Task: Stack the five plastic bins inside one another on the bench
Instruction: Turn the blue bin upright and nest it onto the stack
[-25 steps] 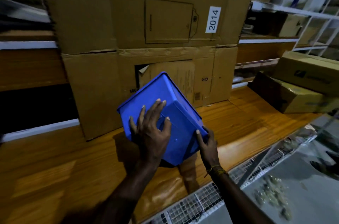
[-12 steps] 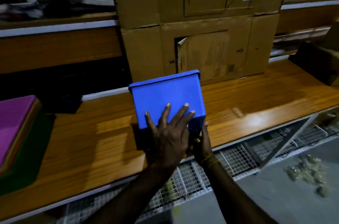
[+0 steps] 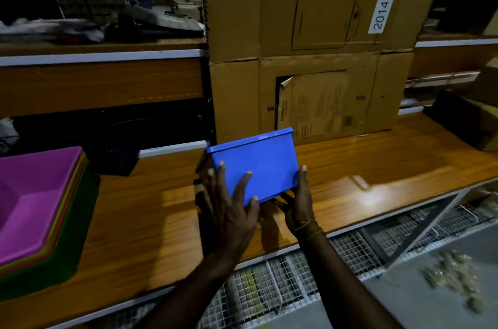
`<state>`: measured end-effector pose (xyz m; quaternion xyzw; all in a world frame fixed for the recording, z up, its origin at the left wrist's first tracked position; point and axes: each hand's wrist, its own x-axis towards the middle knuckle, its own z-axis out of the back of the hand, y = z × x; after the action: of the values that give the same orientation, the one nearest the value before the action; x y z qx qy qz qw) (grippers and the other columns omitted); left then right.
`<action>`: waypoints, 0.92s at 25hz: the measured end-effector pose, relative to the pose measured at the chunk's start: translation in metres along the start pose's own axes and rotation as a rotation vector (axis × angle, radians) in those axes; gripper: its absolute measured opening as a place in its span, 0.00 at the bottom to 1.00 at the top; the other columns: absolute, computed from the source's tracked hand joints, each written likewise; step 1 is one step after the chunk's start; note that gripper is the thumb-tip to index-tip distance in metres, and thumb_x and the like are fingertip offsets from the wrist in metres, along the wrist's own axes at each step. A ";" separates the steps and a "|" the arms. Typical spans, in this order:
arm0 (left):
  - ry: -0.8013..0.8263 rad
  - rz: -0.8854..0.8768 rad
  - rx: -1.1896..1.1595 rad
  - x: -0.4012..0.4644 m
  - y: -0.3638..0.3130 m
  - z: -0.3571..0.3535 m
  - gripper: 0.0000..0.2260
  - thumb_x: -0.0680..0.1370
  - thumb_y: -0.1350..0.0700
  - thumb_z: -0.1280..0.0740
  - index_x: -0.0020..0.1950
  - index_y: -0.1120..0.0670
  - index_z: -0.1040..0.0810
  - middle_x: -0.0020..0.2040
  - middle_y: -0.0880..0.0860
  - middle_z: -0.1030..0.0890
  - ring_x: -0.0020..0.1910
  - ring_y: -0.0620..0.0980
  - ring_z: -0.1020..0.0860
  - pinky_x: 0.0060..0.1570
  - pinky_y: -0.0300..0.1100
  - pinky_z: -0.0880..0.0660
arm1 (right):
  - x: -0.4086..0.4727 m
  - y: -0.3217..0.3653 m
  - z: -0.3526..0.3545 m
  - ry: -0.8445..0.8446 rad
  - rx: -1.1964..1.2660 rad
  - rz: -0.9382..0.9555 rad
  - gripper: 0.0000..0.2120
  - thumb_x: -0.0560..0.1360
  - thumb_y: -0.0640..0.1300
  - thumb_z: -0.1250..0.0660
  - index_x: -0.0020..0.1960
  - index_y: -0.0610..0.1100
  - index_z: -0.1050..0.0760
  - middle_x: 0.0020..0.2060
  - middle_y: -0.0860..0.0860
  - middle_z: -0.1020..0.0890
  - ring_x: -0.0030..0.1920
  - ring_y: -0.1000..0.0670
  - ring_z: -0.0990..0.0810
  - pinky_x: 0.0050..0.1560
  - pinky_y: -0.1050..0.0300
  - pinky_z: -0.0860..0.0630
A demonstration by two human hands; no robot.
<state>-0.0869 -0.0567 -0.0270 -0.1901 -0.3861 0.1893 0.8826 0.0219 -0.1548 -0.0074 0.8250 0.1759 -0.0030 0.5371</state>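
Note:
A blue plastic bin [image 3: 258, 159] is held above the wooden bench [image 3: 151, 215], tilted with its rim away from me. My left hand [image 3: 229, 207] grips its near left corner, fingers spread over the near wall and thumb on the left side. On the right corner, my right hand [image 3: 299, 204] holds it with the thumb up the wall and the fingers underneath. A nested stack of bins [image 3: 40, 210] stands at the bench's left end, pink innermost, orange and yellow rims showing, dark green outermost.
Large cardboard boxes [image 3: 310, 59] stand at the back of the bench just behind the blue bin. More boxes [image 3: 474, 118] lie at the right end. A wire mesh shelf [image 3: 283, 283] runs below the bench's front edge.
The blue bin has turned from steeply tilted to nearly level in my hands and shifted left along the bench. My view swung left, bringing the nested stack into sight.

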 end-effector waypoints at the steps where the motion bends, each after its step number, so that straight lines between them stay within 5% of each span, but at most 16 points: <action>1: -0.046 0.096 -0.103 0.001 0.013 0.005 0.22 0.78 0.46 0.38 0.72 0.44 0.32 0.80 0.54 0.49 0.78 0.59 0.45 0.68 0.63 0.35 | -0.001 -0.003 -0.003 -0.024 -0.068 0.024 0.21 0.76 0.67 0.43 0.57 0.54 0.24 0.59 0.46 0.20 0.54 0.38 0.19 0.54 0.34 0.23; 4: -0.114 0.258 -0.439 0.003 0.034 0.019 0.24 0.80 0.47 0.39 0.76 0.45 0.40 0.80 0.50 0.49 0.74 0.55 0.35 0.57 0.55 0.23 | -0.008 -0.014 -0.009 -0.101 -0.299 0.127 0.22 0.73 0.68 0.40 0.49 0.49 0.24 0.57 0.35 0.24 0.58 0.33 0.25 0.57 0.28 0.28; 7: -0.140 0.438 -0.670 0.000 0.044 0.023 0.26 0.81 0.45 0.41 0.77 0.41 0.47 0.76 0.52 0.37 0.72 0.52 0.32 0.62 0.58 0.26 | -0.006 -0.033 -0.002 -0.094 -0.346 0.226 0.12 0.73 0.61 0.40 0.44 0.56 0.22 0.49 0.49 0.19 0.52 0.46 0.21 0.56 0.36 0.25; 9: -0.138 0.507 -0.724 -0.002 0.061 0.027 0.25 0.82 0.45 0.43 0.77 0.40 0.48 0.77 0.50 0.38 0.74 0.53 0.34 0.65 0.60 0.29 | -0.003 -0.053 0.005 -0.059 -0.413 0.219 0.11 0.74 0.57 0.40 0.47 0.56 0.20 0.49 0.49 0.18 0.53 0.44 0.21 0.55 0.36 0.24; 12: -0.096 0.551 -0.688 -0.012 0.085 0.031 0.22 0.83 0.46 0.46 0.77 0.44 0.44 0.77 0.47 0.38 0.73 0.48 0.35 0.66 0.51 0.30 | -0.010 -0.080 0.005 -0.099 -0.402 0.110 0.16 0.77 0.55 0.41 0.46 0.47 0.19 0.44 0.40 0.18 0.48 0.39 0.20 0.50 0.42 0.22; 16: -0.088 0.832 -0.762 -0.034 0.119 0.024 0.16 0.84 0.50 0.46 0.67 0.52 0.26 0.63 0.57 0.23 0.61 0.57 0.25 0.55 0.50 0.29 | -0.016 -0.094 -0.001 -0.078 -0.355 -0.069 0.27 0.79 0.65 0.49 0.44 0.51 0.16 0.45 0.47 0.14 0.51 0.45 0.15 0.56 0.46 0.21; 19: -0.107 1.061 -0.852 -0.048 0.145 0.016 0.16 0.77 0.41 0.44 0.50 0.43 0.18 0.53 0.58 0.19 0.52 0.55 0.22 0.47 0.52 0.29 | -0.015 -0.101 -0.002 -0.035 -0.343 -0.182 0.29 0.76 0.70 0.50 0.51 0.53 0.18 0.47 0.48 0.14 0.50 0.45 0.15 0.53 0.45 0.20; 23: -0.168 1.190 -0.853 -0.068 0.165 0.001 0.22 0.71 0.32 0.42 0.52 0.44 0.19 0.53 0.56 0.18 0.49 0.56 0.21 0.46 0.54 0.25 | -0.021 -0.102 -0.005 0.114 -0.422 -0.248 0.23 0.77 0.64 0.43 0.57 0.49 0.20 0.52 0.46 0.15 0.53 0.42 0.17 0.56 0.40 0.21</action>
<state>-0.1616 0.0526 -0.1468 -0.6791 -0.3241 0.4836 0.4472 -0.0289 -0.1201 -0.0913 0.6654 0.3026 0.0144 0.6823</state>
